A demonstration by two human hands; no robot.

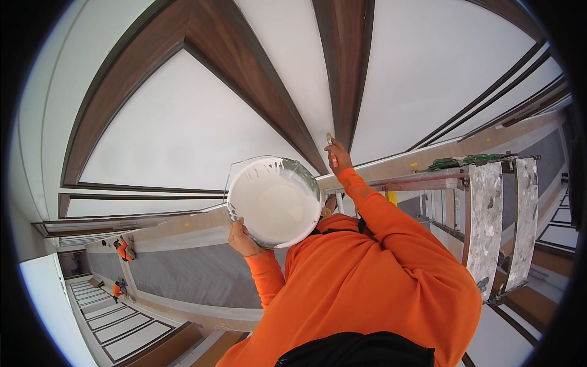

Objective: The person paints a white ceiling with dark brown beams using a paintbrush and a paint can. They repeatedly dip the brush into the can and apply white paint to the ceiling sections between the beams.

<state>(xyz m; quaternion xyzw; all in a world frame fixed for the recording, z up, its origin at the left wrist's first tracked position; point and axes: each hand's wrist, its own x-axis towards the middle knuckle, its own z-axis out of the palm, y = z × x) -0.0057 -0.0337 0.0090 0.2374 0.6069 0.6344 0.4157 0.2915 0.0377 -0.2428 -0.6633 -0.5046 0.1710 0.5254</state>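
Observation:
My left hand (242, 237) grips the rim of a bucket of white paint (273, 205) held up in front of my chest. Streaks of paint run down the bucket's inner wall. My right hand (338, 158) is closed around the handle of a paintbrush (329, 139). The brush points up and away from me, its tip at the narrow white wall panel (312, 92) beside a dark wood strip (347, 67). Whether the bristles touch the panel I cannot tell.
At my right stands scaffolding with paint-spattered planks (486, 220) and a green cloth (468, 161) over its end. Far below at left, two people in orange (126, 249) (117, 290) are near a grey floor covering (189, 275). Dark wood beams (244, 61) frame the white panels.

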